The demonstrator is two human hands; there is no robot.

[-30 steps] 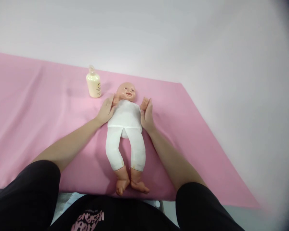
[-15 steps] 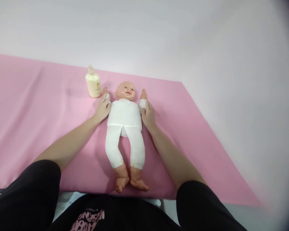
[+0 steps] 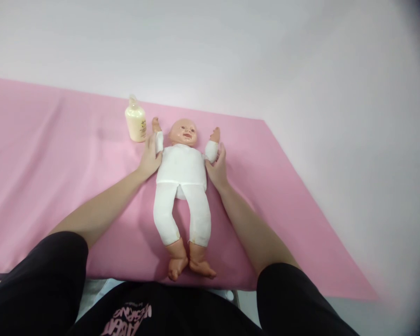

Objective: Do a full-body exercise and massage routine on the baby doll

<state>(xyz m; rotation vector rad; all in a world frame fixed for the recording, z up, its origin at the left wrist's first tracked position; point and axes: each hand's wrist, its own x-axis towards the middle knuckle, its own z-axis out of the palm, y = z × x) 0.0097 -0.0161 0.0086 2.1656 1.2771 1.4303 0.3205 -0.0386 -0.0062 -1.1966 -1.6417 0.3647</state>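
Observation:
A baby doll [image 3: 182, 168] with a white cloth body lies on its back, head away from me and bare feet towards me. My left hand [image 3: 150, 156] is round the doll's arm on the left, fingers along its outer side and thumb by the shoulder. On the other side my right hand [image 3: 217, 170] cradles the other white-sleeved arm between thumb and fingers. Both doll hands point up past my fingertips. Just beyond my left hand stands a pump bottle [image 3: 136, 125] of pale yellow liquid, close to the doll's hand.
A pink sheet [image 3: 56, 186] covers the table under the doll, with soft folds at the left. Its far edge runs behind the bottle, and its right edge slants down towards me. Beyond lies a plain whitish surface [image 3: 210, 56].
The doll's forearms have lifted and show more above my hands. My fingers have shifted to the outer sides of the arms. Bottle and doll's body stay put.

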